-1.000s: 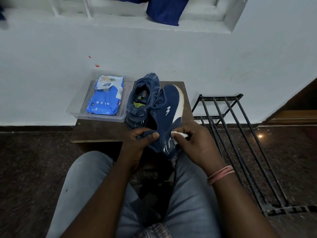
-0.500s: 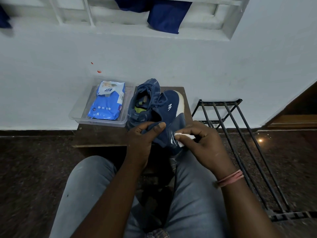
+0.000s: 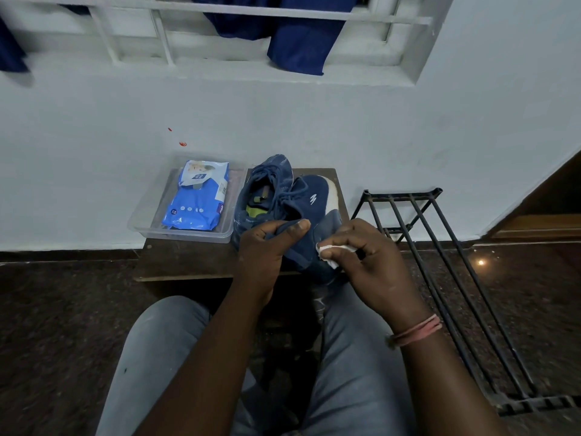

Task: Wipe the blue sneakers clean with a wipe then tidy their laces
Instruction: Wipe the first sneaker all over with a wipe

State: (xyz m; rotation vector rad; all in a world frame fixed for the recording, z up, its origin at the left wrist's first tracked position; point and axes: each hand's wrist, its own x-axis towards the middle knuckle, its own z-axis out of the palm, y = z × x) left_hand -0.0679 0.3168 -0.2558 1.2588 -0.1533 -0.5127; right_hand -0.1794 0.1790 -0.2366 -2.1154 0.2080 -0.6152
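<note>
Two blue sneakers are on a small brown stool (image 3: 188, 258). The far sneaker (image 3: 267, 190) stands upright by the wall, its yellow-green insole showing. The near sneaker (image 3: 314, 212), white-soled with a white logo, is tipped on its side. My left hand (image 3: 267, 243) grips its collar at the heel end. My right hand (image 3: 364, 256) pinches a small folded white wipe (image 3: 330, 251) against the sneaker's side near the heel. The laces of the near sneaker lie loose across its top.
A clear plastic tray (image 3: 141, 226) with a blue pack of wipes (image 3: 196, 199) sits on the stool's left end. A black metal rack (image 3: 440, 272) lies on the dark floor to the right. My knees in grey jeans are below the stool. A white wall stands behind.
The held sneaker has come down from over my lap to the stool's front edge. My right hand with the wipe stays pressed on its side. The view has tilted upward.
</note>
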